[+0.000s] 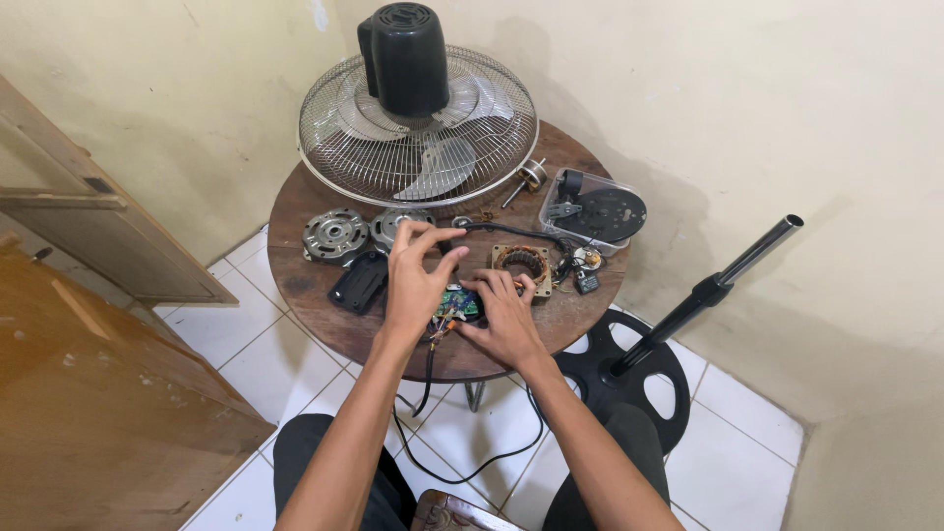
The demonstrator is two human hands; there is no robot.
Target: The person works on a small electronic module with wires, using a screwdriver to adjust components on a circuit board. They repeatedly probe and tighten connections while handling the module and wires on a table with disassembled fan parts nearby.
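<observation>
My left hand (413, 275) hovers over the round wooden table (305, 285), its fingers curled and pinching something small that I cannot make out. My right hand (503, 317) rests on a small green circuit board (458, 303) with coloured wires, pressing it near the table's front edge. A motor stator with copper windings (522, 265) lies just beyond my right hand. A black cable (511, 232) arcs between the two.
A fan guard with blades and a black motor cover (418, 123) stands at the back. Two metal motor end plates (336, 236), a black plastic piece (358, 282), a rotor shaft (527, 179) and a clear cover (593, 208) lie around. A fan stand base and pole (678, 315) sit at the right.
</observation>
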